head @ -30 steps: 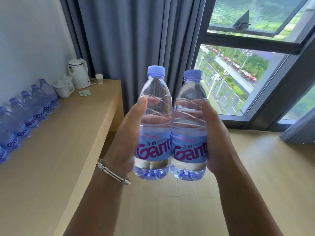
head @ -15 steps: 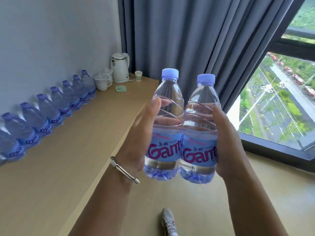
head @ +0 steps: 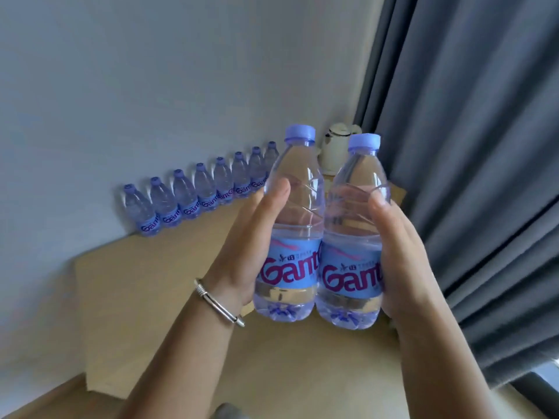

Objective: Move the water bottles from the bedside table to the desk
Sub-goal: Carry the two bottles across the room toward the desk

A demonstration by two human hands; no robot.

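Two clear water bottles with blue caps and blue labels stand upright side by side in the air, touching each other. My left hand (head: pixel 242 255) grips the left bottle (head: pixel 295 225), thumb across its front. My right hand (head: pixel 402 255) grips the right bottle (head: pixel 352 237) from the right side. Both bottles hang above the near end of the light wooden desk (head: pixel 145 285). A row of several identical bottles (head: pixel 187 198) stands on the desk along the wall, behind and left of my hands.
A white electric kettle (head: pixel 334 152) stands at the desk's far end, partly hidden behind the held bottles. Grey curtains (head: pixel 469 146) hang on the right. A pale wall rises behind the desk. A shoe tip (head: pixel 230 411) shows at the bottom edge.
The view has swung left: the window has left the frame and the desk with its bottle row now lies straight ahead. Both hands keep the same hold on the two bottles.
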